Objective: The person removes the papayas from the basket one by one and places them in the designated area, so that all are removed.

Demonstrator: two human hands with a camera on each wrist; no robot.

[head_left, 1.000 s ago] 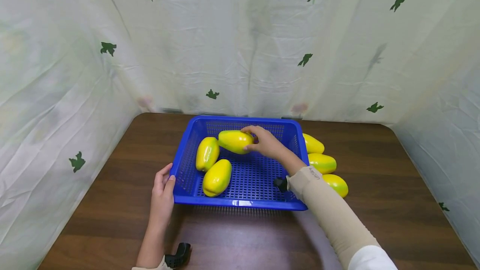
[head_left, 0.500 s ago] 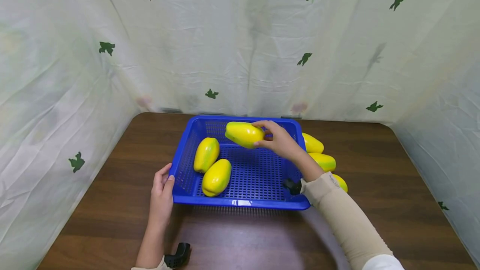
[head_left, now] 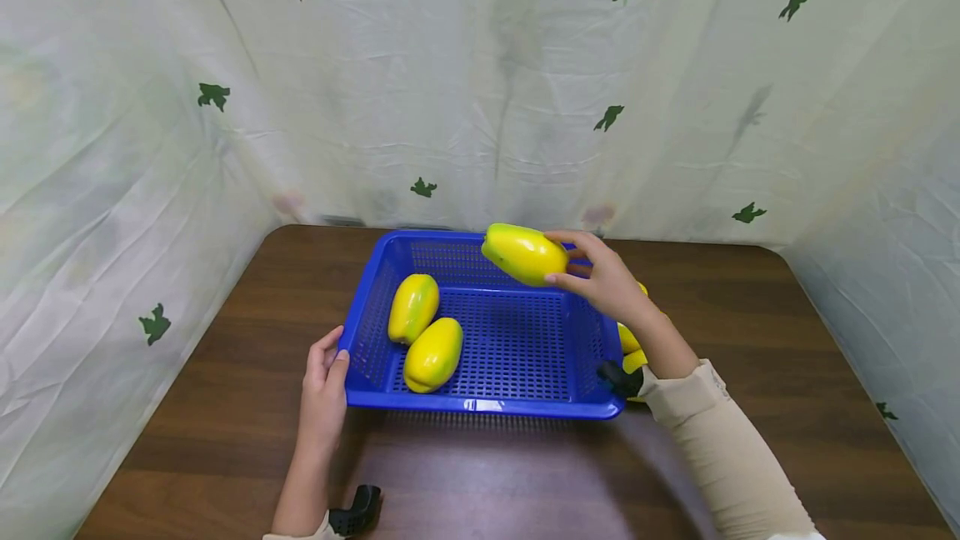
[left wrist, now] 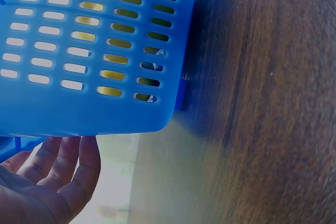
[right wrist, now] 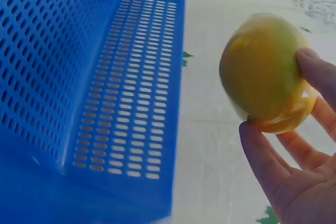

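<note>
In the head view a blue plastic basket (head_left: 480,408) with slotted walls stands on the table. My left hand (head_left: 325,382) grips its left rim, thumb on top; in the left wrist view the fingers (left wrist: 86,166) curl under that rim. My right hand (head_left: 611,277) holds a yellow-green mango (head_left: 525,254) by one end, raised over the basket's back right part. Thumb and fingers pinch it in the right wrist view, where the mango (right wrist: 265,72) is apart from the basket wall. Two more mangoes, one upper (head_left: 413,308) and one lower (head_left: 433,355), lie inside at the left.
More yellow mangoes (head_left: 628,340) lie on the table against the basket's right side, partly hidden by my right forearm. The brown wooden table (head_left: 225,407) is bounded by a white curtain (head_left: 480,107) with leaf prints at the back and sides.
My right hand has lifted the mango from the basket's floor and carried it up and to the right. My left hand and the basket have stayed nearly still.
</note>
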